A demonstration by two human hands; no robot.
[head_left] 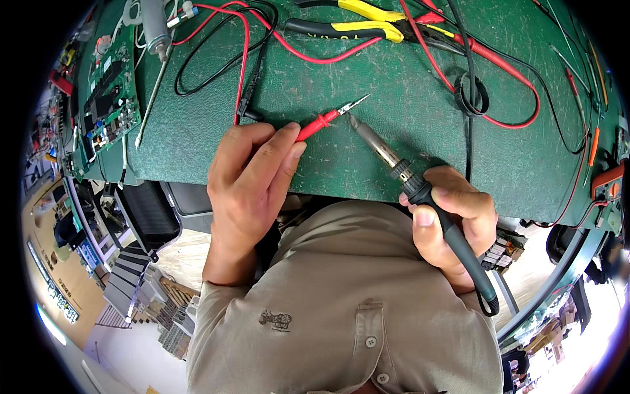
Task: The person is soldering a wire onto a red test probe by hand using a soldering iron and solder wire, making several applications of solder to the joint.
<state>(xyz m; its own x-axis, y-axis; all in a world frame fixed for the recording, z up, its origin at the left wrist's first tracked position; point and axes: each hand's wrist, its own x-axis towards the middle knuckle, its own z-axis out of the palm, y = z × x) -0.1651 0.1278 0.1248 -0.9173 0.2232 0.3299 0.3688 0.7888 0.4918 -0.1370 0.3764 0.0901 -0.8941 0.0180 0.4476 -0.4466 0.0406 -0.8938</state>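
My left hand (252,184) pinches a red test probe (315,128) with a slim metal tip pointing up and right over the green mat (170,144). In my right hand (453,217) is a dark soldering iron (410,177), gripped by its handle, its metal tip angled up-left, close below the probe's tip; whether they touch I cannot tell. Red and black leads and a black probe (248,98) lie beyond my left hand.
Black-yellow pliers (348,27) lie at the back. A green circuit board (108,105) and grey tool (154,29) are at left. A black ring (471,97) holds cables. An orange-red meter (607,184) sits at right. A chair (151,213) stands below the left edge.
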